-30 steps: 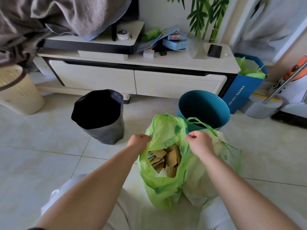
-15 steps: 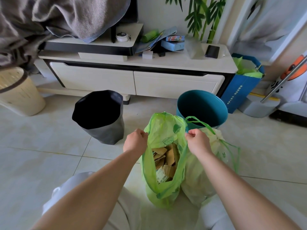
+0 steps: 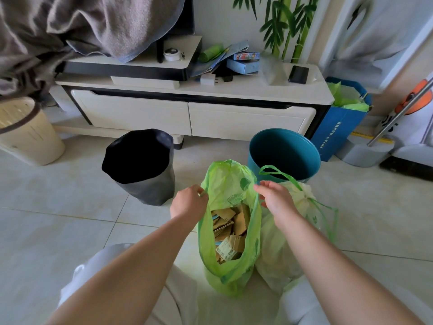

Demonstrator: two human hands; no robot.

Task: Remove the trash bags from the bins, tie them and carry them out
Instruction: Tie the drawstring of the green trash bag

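A green trash bag full of cardboard scraps stands open on the floor between my knees. My left hand pinches its left rim. My right hand pinches the right rim and the green drawstring loop. A second, paler bag with its neck drawn tight leans against it on the right. Behind them stands a teal bin with no bag in it. To the left is a bin lined with a black bag.
A white TV cabinet runs along the wall. A beige laundry basket sits far left, a blue paper bag with green plastic far right, next to a mop bucket. Grey cloth hangs at top left.
The view has come closer to the bag. Both hands keep hold of the rim and have spread the mouth into a longer, narrower opening.
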